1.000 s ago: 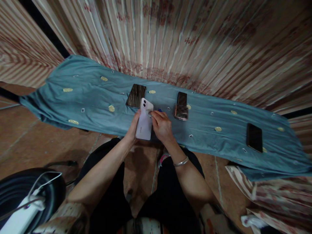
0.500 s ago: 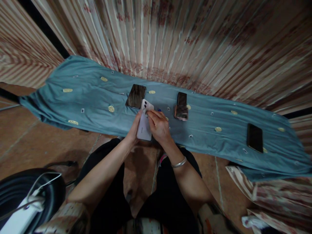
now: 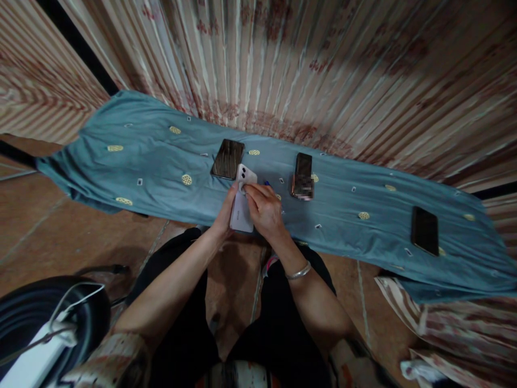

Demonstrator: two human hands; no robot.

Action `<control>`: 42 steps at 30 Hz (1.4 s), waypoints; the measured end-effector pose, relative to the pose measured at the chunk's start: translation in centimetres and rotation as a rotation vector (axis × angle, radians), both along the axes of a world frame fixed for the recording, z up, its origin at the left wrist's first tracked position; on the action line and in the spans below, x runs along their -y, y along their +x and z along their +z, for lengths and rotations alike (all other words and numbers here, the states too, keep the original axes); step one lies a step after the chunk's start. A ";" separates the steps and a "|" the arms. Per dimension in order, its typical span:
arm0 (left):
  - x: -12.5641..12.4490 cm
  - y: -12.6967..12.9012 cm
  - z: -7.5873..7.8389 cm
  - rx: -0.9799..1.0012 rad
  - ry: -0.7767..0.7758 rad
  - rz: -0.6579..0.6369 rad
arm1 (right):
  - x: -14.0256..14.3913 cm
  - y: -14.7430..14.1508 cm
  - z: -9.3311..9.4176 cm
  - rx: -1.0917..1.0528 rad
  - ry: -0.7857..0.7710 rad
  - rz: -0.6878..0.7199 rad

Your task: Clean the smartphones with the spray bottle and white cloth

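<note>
A pale lilac smartphone is tilted back side up, its camera lenses toward the top. My left hand grips it along the left edge. My right hand is closed, with its fingertips pressed to the phone's back just below the lenses. A small whitish bit shows at those fingertips, too small to name. Just beyond the right knuckles a small blue thing peeks out, mostly hidden. A dark smartphone lies on the cloth right behind the held phone.
Teal patterned cloth covers a long narrow bench. To the right lie a small dark device, partly blurred, and another dark phone. A pleated curtain hangs behind. A black coil and white power strip sit lower left.
The whole view has shifted slightly, so things sit a little further right. Both hands keep nearly the same hold on the lilac phone.
</note>
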State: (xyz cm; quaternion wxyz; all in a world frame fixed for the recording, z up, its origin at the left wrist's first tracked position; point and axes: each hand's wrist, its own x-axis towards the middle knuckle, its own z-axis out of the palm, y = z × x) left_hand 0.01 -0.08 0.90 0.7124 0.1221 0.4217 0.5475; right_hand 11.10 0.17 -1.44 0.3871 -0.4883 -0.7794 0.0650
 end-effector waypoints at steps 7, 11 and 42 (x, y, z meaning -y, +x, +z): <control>0.0 -0.1 0.3 -0.007 -0.008 0.017 | 0.0 0.0 -0.2 0.009 0.016 -0.004; -0.3 -0.9 0.2 -0.009 0.002 -0.015 | -0.3 0.4 -0.6 0.021 -0.008 -0.020; 0.0 0.7 -0.2 0.054 -0.060 0.025 | 0.4 0.3 -0.2 0.010 0.056 0.021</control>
